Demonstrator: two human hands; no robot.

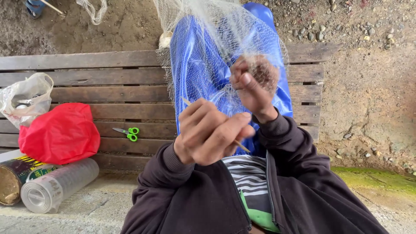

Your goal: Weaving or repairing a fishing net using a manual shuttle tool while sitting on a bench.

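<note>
Left hand [212, 132] closed on a thin netting needle [241, 145]; right hand [253, 84] pinched white fishing net [208, 26], which I saw draped over blue-clad legs [199, 73]. Beyond: wooden pallet [108, 86], green scissors [128, 133], red bag [60, 132], gravel ground [368, 86]

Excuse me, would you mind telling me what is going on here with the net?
A person sits with a pale fishing net draped over blue-clad legs. The right hand pinches a bunch of mesh, while the left hand holds a thin netting needle just below it. Green-handled scissors and a red bag lie on the wooden pallet alongside.
</note>
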